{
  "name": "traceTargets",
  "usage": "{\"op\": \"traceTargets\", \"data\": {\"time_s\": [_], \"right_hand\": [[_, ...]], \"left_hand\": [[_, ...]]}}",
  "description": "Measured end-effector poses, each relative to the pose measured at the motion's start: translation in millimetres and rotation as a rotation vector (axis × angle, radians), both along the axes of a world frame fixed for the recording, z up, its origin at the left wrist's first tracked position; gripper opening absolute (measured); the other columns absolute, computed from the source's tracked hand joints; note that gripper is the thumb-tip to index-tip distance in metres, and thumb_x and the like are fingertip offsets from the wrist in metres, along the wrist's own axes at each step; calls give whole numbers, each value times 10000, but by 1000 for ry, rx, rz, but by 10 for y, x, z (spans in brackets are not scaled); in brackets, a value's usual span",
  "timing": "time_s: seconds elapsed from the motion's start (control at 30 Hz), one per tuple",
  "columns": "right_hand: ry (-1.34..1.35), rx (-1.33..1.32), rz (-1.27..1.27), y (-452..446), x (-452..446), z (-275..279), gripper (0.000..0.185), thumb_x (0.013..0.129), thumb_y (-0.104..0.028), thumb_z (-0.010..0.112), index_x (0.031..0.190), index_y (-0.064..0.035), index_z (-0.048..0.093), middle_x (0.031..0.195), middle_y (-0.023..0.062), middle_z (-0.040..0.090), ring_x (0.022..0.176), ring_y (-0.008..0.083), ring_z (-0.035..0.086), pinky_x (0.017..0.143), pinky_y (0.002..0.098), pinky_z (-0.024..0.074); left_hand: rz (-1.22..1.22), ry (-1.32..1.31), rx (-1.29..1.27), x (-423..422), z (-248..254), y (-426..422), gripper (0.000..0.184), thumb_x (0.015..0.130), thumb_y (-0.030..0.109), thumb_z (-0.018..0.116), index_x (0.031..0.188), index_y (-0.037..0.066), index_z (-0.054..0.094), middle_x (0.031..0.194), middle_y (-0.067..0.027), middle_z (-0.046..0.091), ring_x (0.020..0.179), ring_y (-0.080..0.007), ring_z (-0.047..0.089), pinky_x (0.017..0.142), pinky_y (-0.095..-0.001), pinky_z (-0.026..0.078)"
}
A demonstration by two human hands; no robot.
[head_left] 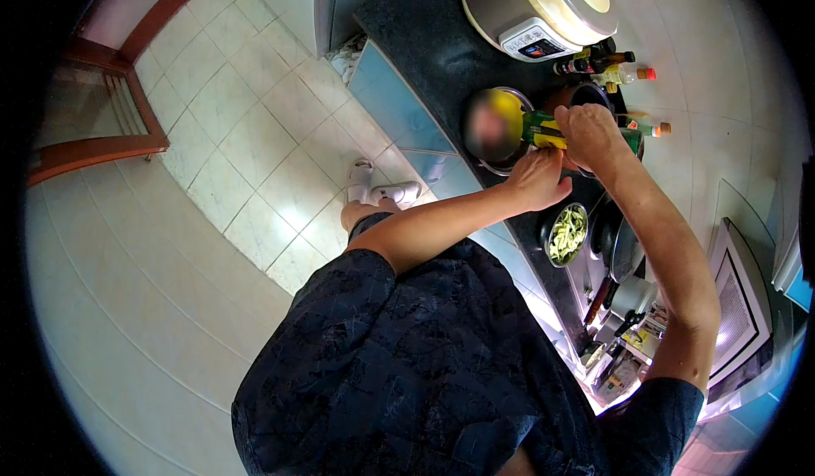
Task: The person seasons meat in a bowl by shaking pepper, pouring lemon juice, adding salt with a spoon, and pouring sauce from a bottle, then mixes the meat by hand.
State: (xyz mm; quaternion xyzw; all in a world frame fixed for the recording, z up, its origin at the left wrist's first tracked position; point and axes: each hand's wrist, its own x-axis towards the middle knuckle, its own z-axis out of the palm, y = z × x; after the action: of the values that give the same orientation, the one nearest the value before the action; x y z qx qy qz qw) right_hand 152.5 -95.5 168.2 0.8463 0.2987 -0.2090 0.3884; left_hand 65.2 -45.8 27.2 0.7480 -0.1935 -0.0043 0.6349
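Gripping: the right hand point(592, 135) has its fingers wrapped over a green-and-yellow bottle point(538, 129), clamped on it from above

Supporting: the left hand point(542, 179) touches the bottle's lower edge in the view, fingers curled toward it and thumb out to the side; whether they clamp it, I cannot tell

Bottle's place: held above the dark worktop point(407, 19), its left end at a metal-rimmed bowl point(495, 169); over the rim or just beside it, I cannot tell

Bottle's axis: long side running roughly left to right across the view, tilt unclear, with one end toward the bowl and the other toward the wall point(692, 166); green shows on both sides of the right hand, apparently one body

Nearer hand: the left hand lies nearer the bowl, below and right of it in the view; the right hand sits farther along the bottle, toward the wall

Bowl's contents: yellow shows inside the rim, the rest blurred beyond reading

Around: a rice cooker point(539, 13) above the bowl in the view, a red-capped bottle point(620, 75) by the wall, sliced green vegetables point(568, 236) in a dish point(547, 242) near the left hand
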Motion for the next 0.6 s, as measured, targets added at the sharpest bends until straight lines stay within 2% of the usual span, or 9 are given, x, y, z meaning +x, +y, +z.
{"op": "traceTargets", "data": {"time_s": [0.13,0.33,0.43,0.53,0.6], "right_hand": [[3,-5,98,-51,-27,-51,499,600,-270,892,961,-94,596,854,82,722,824,275,722,742,381,541],[1,-49,88,84,-45,-6,511,596,-249,898,979,-106,590,859,75,722,824,249,721,730,360,528],[44,-175,66,301,-71,108,229,838,-143,737,1051,-118,654,956,69,765,891,231,753,724,348,556],[32,-145,47,306,-66,143,193,836,-134,733,1022,-114,686,952,77,771,895,235,760,709,350,572],[8,-89,53,197,-44,72,315,722,-135,798,991,-97,638,895,84,746,864,248,748,725,351,550]], "left_hand": [[-50,54,-7,-36,44,-2,407,851,293,657,1033,-64,580,861,-274,672,829,-437,685,785,-533,555],[-24,48,-42,-32,52,-18,355,878,283,640,989,-51,601,803,-256,671,788,-444,680,753,-548,546],[15,46,-82,-41,29,-98,287,895,241,619,966,-36,604,808,-254,670,771,-444,675,724,-548,539],[50,45,-125,-13,-35,-164,229,908,206,601,924,-23,604,809,-252,669,758,-441,670,700,-550,529],[60,46,-123,0,-49,-177,208,915,180,591,835,-12,609,781,-248,662,752,-441,667,685,-551,522]]}}
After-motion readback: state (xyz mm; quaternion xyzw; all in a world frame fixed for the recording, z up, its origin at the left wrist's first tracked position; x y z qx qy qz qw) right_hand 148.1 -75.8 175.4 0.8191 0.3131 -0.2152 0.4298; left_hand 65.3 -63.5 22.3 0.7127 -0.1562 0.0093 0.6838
